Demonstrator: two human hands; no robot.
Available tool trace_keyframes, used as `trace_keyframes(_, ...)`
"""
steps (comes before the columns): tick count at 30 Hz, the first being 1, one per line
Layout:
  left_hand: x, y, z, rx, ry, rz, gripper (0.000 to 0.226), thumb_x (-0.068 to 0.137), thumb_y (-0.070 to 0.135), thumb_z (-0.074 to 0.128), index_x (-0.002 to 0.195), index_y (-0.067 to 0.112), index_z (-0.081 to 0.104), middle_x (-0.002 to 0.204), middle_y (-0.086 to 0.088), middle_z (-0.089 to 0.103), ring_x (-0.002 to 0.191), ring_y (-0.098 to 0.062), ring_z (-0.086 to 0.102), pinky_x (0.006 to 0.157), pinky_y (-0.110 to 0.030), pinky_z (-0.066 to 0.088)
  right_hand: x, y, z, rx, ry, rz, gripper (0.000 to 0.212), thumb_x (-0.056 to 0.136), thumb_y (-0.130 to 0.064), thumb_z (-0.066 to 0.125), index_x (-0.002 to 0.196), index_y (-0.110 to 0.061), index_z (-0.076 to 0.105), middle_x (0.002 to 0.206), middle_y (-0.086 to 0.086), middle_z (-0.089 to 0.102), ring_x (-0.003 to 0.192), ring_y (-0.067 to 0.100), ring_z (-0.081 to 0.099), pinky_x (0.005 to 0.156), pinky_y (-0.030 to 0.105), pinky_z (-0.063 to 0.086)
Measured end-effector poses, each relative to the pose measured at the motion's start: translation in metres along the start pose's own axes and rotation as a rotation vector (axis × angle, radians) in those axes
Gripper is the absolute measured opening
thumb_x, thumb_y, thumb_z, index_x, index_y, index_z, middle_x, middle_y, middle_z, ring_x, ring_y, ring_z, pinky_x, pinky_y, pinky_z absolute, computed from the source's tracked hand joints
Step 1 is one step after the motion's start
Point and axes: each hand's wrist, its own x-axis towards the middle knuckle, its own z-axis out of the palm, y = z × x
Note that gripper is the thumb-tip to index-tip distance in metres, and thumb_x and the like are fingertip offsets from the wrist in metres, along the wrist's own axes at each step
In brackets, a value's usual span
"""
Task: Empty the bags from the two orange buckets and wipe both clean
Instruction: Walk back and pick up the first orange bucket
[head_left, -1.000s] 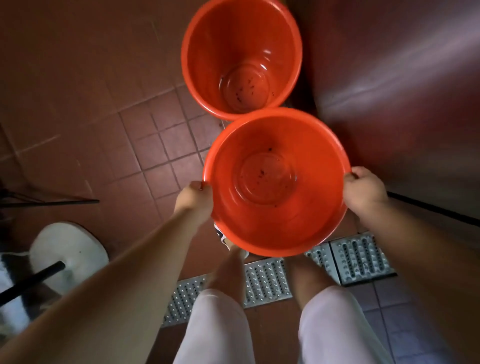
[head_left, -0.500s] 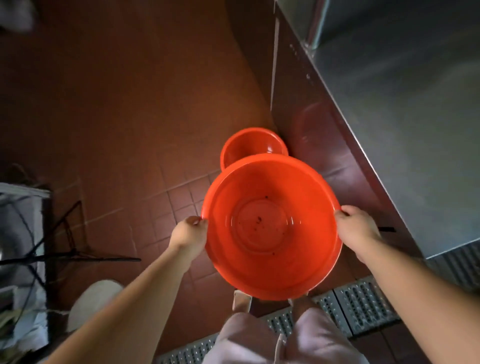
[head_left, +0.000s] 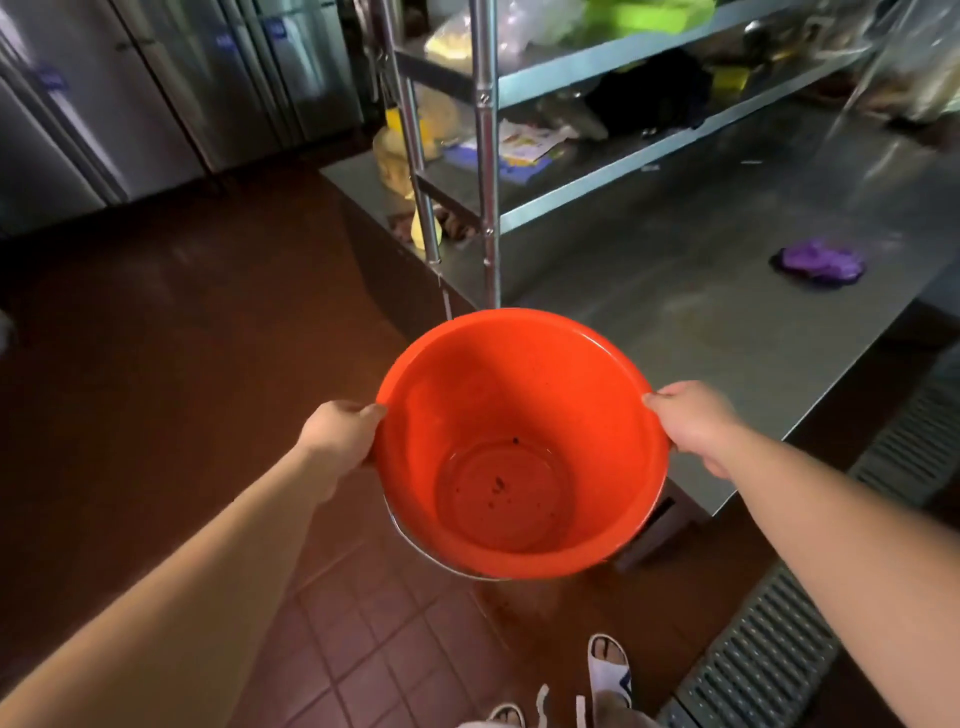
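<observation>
An orange bucket (head_left: 524, 415) hangs in the air in front of me, raised above the floor and next to the steel counter. My left hand (head_left: 340, 434) grips its left rim. On the opposite side, my right hand (head_left: 693, 421) grips the right rim. No bag is inside; a film of water and a few dark specks lie on its bottom. The second orange bucket is out of view.
A steel counter (head_left: 701, 270) runs along the right, with a purple cloth (head_left: 821, 260) on it and a cluttered steel shelf rack (head_left: 485, 156) above. Steel fridge doors (head_left: 130, 93) stand at the back left. A floor drain grate (head_left: 769, 639) runs along the tiled floor at right.
I have lifted the bucket from near the floor up to counter height and raised my head. The second bucket has dropped out of sight; the counter and shelves have come into view.
</observation>
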Motion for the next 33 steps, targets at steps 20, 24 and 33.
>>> trace_keyframes(20,-0.097,0.306,0.200,-0.021,-0.300,0.385,0.031,0.088,0.041,0.069,0.082,0.011,0.075,0.084,-0.010,0.077,0.075,-0.026,0.072,0.062,-0.029,0.055,-0.052,0.138,-0.323,0.311,0.444,0.193,0.022,0.093,-0.020,0.064,0.093,0.000,0.072,0.076,0.013,0.071,0.059,0.023,0.066,0.044,0.026,0.052)
trace_keyframes(24,-0.142,0.363,0.286,-0.016,-0.391,0.436,0.031,0.089,0.037,0.068,0.082,0.007,0.073,0.083,-0.013,0.074,0.071,-0.029,0.070,0.073,-0.039,0.064,-0.056,0.208,-0.390,0.383,0.500,0.250,0.026,0.092,-0.027,0.066,0.105,-0.005,0.070,0.098,0.017,0.074,0.092,0.039,0.072,0.084,0.057,0.059)
trace_keyframes(33,-0.199,0.445,0.426,-0.009,-0.457,0.439,0.029,0.088,0.032,0.068,0.088,0.004,0.076,0.081,-0.015,0.074,0.068,-0.029,0.070,0.067,-0.038,0.063,-0.022,0.319,-0.504,0.481,0.537,0.302,0.019,0.095,-0.026,0.066,0.102,-0.009,0.070,0.093,0.010,0.076,0.083,0.028,0.075,0.077,0.047,0.063)
